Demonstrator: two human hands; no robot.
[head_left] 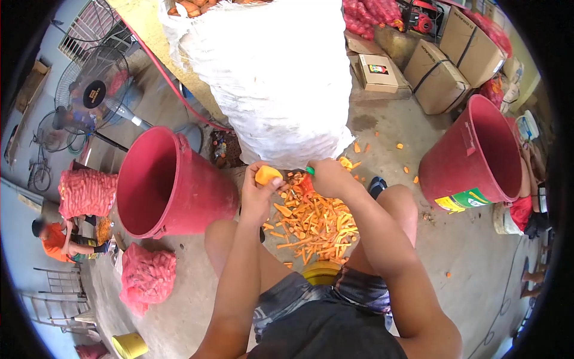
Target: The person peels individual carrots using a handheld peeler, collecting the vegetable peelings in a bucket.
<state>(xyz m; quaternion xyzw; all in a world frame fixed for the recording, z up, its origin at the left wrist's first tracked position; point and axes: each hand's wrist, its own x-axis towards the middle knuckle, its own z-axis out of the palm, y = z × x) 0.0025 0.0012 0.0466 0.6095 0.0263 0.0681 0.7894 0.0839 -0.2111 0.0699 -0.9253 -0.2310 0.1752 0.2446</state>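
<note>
My left hand (258, 184) holds an orange piece of peeled vegetable (266, 175), with its fingers and thumb round it. Just to the right, my right hand (327, 178) is closed on a small tool with a green handle (310, 170); its blade cannot be made out. Below both hands, orange peelings and scraps (317, 224) lie heaped on the floor between my legs. A large white sack (275, 84) stands directly beyond the hands, with orange-brown vegetables (191, 8) at its open top.
Red bins stand at left (179, 185) and right (469, 157). Red mesh sacks (148, 278), a fan (94, 94), cardboard boxes (435, 78) and a yellow container (321, 273) surround me. At far left sits a person in orange (55, 240); other people's limbs show at far right.
</note>
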